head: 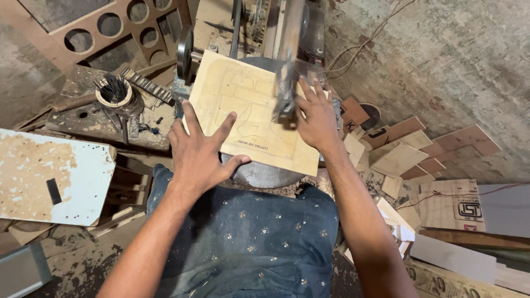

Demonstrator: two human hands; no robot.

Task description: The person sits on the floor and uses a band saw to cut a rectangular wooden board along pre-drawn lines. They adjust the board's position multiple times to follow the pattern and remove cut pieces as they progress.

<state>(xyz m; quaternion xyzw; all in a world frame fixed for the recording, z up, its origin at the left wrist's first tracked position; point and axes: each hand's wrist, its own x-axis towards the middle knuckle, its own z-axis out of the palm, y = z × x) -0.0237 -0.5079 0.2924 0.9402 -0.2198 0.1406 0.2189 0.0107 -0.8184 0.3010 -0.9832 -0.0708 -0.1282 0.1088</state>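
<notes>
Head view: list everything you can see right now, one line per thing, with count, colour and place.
plywood sheet: one, pale tan with drawn outlines, flat on the round table under both hands
round metal table: one, grey, under the sheet
saw arm: one, grey, blurred, coming down onto the sheet
tin of rods: one, pale rim, dark rods, upper left
board with round holes: one, brown, top left
white panel: one, white, worn, left
wood offcuts: many, tan and brown, piled at right
trousers: one pair, dark blue, dotted, bottom centre
left hand: flat on the sheet's near left edge
right hand: flat on the sheet beside the saw arm
</notes>
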